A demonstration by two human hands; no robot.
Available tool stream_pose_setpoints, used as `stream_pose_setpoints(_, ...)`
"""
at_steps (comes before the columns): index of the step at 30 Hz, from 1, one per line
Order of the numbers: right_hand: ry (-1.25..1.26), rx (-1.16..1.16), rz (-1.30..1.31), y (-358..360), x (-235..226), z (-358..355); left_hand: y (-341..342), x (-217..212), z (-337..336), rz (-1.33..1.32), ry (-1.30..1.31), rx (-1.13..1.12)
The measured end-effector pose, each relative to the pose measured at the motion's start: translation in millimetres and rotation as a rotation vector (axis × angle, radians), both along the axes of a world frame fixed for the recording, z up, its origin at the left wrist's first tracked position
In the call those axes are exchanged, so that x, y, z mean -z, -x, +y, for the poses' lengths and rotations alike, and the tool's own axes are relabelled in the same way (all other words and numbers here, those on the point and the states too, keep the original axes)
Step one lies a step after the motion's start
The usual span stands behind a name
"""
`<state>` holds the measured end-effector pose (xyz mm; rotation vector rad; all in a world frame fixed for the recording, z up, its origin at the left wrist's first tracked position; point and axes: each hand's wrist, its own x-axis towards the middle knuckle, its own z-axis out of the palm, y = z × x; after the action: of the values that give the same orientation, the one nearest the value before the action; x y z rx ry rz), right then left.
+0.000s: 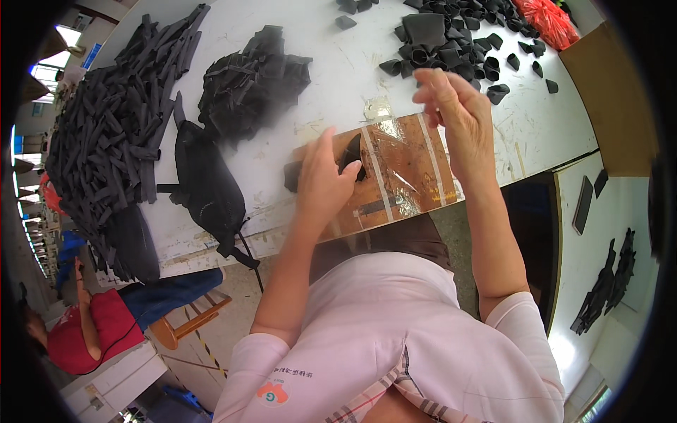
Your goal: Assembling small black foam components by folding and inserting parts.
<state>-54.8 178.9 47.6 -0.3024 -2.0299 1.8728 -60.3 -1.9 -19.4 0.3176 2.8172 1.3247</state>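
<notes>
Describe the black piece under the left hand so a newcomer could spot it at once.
Start at the white table and find the brown board, taped with clear strips, at its near edge. The left hand presses on that board, and the black piece peeks out by its fingertips. Unlike the heaped black scraps farther back, it lies alone on the board.
</notes>
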Motion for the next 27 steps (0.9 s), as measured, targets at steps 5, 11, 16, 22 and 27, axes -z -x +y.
stream_pose_setpoints(5, 0.031, -0.285, -0.272, -54.3, 39.3, -13.0, 7.4, 33.9, -5.1, -0.113, 0.187, 0.028)
stream_pose_setpoints(11, -0.257, -0.378, -0.409, -81.2, 48.9, -35.8, -14.3, -20.0, -23.1, -0.308, -0.199, -0.019)
stream_pose_setpoints(16, 0.682, -0.411, -0.376, -78.3, 50.7, -45.4, -41.2, -44.7, -24.4, -0.792, -0.835, 0.085)
stream_pose_setpoints(22, 1.051, -0.485, -0.474, -77.6, 45.1, -37.7, -51.0, -41.2, -20.2, -1.038, -1.243, 0.137)
stream_pose_setpoints(27, 1.022, -0.472, -0.485, -77.9, 46.0, -38.1, -47.4, -41.0, -20.1, -0.948, -1.080, 0.093)
